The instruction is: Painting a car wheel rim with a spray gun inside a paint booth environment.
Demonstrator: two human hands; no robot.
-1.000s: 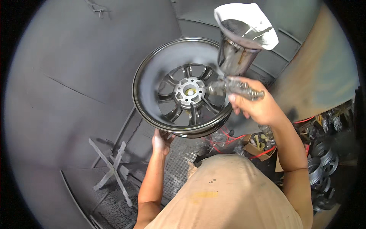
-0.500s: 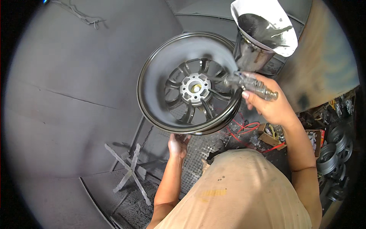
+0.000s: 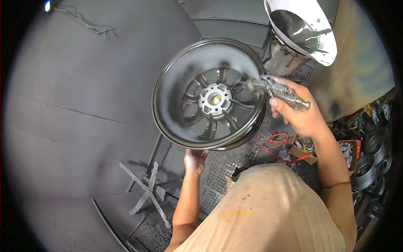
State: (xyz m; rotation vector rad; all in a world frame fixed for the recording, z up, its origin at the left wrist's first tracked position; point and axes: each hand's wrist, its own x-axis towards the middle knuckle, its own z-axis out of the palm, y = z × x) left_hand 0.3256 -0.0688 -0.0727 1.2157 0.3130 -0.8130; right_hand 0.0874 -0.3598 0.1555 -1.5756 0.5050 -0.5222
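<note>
A beige, paint-spotted shirt (image 3: 268, 210) fills the bottom centre of the frame, with a bare forearm on either side of it. The person's right hand (image 3: 300, 109), right of centre, has its grip wrapped around a silver metal spray gun (image 3: 280, 91), whose nozzle points left over the right part of the wheel. Above it, at the upper right, stands a paint-stained metal cup (image 3: 283, 54), with a flared white sheet (image 3: 323, 38) smeared with dark paint around its mouth.

The person's left hand (image 3: 195, 161), below centre, touches the lower edge of a glossy dark-grey, multi-spoked metal wheel (image 3: 210, 93) from underneath; the rim hides part of the fingers, so how tightly that grip closes cannot be told. The wheel sits in the middle of the frame, tilted, its hollow inner side facing up and its pale silver hub at the centre.

Beyond and below it lies a grey studded floor (image 3: 214, 185). A thin red hose (image 3: 268, 147) curls right of centre, near an open brown cardboard box (image 3: 300, 151). Several silver metal wheels (image 3: 365, 172) crowd the right edge. At the lower left stands a grey-coated, X-shaped frame (image 3: 147, 194) before a smooth grey wall (image 3: 84, 96).
</note>
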